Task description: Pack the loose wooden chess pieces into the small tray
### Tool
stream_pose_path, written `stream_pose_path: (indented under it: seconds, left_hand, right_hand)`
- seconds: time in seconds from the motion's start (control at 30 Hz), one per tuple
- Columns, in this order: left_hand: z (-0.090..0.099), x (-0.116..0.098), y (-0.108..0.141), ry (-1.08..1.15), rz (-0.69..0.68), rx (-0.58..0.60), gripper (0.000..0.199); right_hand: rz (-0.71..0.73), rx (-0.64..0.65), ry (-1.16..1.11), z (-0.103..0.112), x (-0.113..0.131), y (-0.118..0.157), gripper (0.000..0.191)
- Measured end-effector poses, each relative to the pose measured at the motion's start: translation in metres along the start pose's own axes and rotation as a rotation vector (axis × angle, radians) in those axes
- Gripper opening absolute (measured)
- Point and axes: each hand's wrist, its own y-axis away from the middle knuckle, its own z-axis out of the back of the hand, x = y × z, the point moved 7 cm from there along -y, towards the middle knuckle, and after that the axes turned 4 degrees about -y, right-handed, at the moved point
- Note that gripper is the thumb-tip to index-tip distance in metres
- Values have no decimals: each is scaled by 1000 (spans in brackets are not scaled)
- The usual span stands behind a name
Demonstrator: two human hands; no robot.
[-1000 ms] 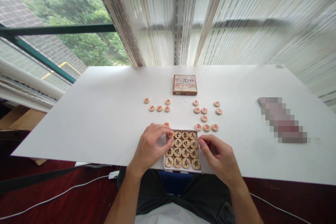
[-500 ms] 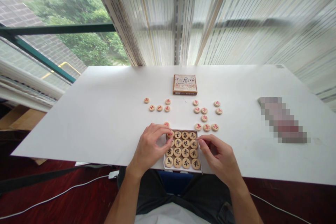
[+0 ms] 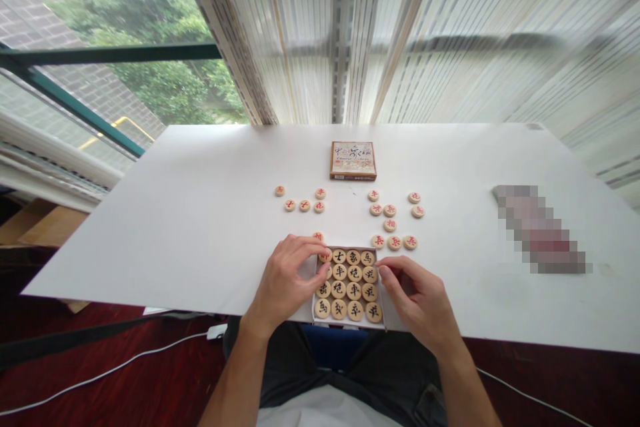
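1. The tray (image 3: pixel 349 323) is at the near edge of the worktop (image 3: pixel 200 233), between the two hands. It is full of round Chinese chess pieces (image 3: pixel 354 291) in rows of four, most with black signs.
2. The left hand (image 3: pixel 287 277) is at the tray's far left corner. Its pointing finger and thumb bend around a red-marked piece (image 3: pixel 325 255). Their tips are a little apart, with part of this piece showing between them. I cannot tell if they pinch it, or if it lies on top of a black one.
3. The left hand hides the tray's left side and part of the first piece in the second row.
4. The right hand (image 3: pixel 423 303) is at the tray's right wall, near the far corner. Its pointing finger and thumb tips are close together. I cannot tell if they grip the wall. Its other fingers are curled and hard to see.
5. Loose red-marked pieces (image 3: pixel 390 225) lie past the tray, six on the left and nine on the right. The nearest left one is partly hidden, just beside the left hand.
6. The Chinese chess box (image 3: pixel 353 160) lies flat behind them. Its small print is too blurry to read.
7. A long thing (image 3: pixel 540 230) on the right is covered by blurry squares, so I cannot tell what it is.
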Motion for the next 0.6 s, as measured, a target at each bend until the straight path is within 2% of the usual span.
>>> stream_pose_path:
  seconds: [0.4, 0.6]
  left_hand:
    - [4, -1, -1, 11, 2, -9, 19]
    - [15, 12, -4, -18, 47, -116, 15]
  right_hand:
    - [6, 4, 0, 0, 0, -1, 21]
    - [-28, -12, -21, 0, -1, 1, 21]
